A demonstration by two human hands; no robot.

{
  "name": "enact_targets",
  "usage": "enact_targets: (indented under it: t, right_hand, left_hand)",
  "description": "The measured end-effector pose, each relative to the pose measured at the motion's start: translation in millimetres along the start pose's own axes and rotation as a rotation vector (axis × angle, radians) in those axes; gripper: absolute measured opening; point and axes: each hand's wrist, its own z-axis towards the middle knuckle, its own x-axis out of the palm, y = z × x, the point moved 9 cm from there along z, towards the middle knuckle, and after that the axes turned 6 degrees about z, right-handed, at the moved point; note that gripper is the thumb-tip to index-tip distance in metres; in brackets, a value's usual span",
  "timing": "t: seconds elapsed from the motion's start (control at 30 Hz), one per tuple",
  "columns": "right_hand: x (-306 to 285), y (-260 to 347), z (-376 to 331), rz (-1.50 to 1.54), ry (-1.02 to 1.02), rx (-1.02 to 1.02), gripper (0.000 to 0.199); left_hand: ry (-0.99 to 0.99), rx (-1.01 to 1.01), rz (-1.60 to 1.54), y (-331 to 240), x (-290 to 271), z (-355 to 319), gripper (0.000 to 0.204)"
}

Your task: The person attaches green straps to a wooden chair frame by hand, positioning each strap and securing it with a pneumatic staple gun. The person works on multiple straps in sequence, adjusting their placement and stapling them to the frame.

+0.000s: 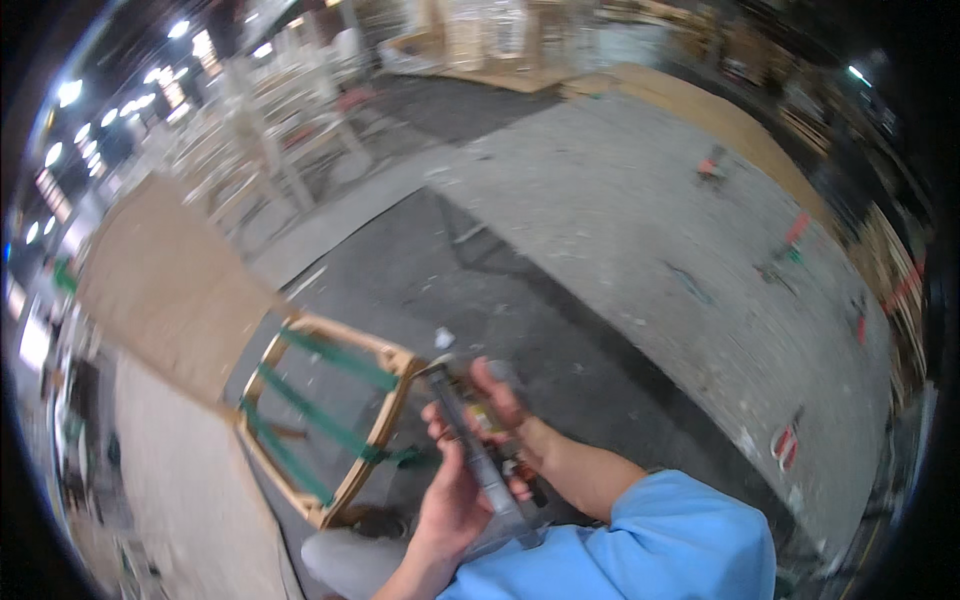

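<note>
My left hand [455, 500] is closed around a long, dark grey bar-shaped tool [470, 440], tilted from upper left to lower right in front of my body. Against its right side my right hand [505, 405] curls round a blurred part with yellow and brown patches. Whether that part and the bar are one tool, I cannot tell. Just left of my hands lies a wooden chair frame [400, 385] with green webbing straps [315, 410] across its seat. A tan backrest panel [175, 280] rises from the frame at the left.
A pale grey work surface [620, 200] stretches to the right. Red-handled scissors [787, 445], a pliers-like tool [690, 283] and several other tools lie on it. Dark matting [400, 270] lies beyond the chair frame. Stacked pale chair frames [290, 140] stand at the far left.
</note>
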Motion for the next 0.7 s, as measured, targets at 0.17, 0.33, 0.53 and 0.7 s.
enact_targets:
  t: [0.17,0.33,0.53,0.7]
  right_hand:
    - [-33.6,21.2,-41.6,-0.714,-0.368,0.181,0.071]
    - [-24.9,218.4,-186.1,-1.358,-1.053,-0.41,0.02]
    - [15.5,364.4,-327.1,-2.01,-1.877,-0.481,0.028]
    - [-8.9,399.5,-321.6,-1.995,-2.033,-0.07,0.042]
  left_hand:
    - [-0.198,0.071,-0.072,-12.4,-12.6,-6.5,0.05]
    - [-0.181,0.087,-0.114,-9.9,-28.3,-1.5,0.049]
    - [-0.262,0.096,-0.126,-5.3,-45.3,7.8,0.043]
    - [-0.232,0.053,-0.14,4.7,-41.7,20.5,0.041]
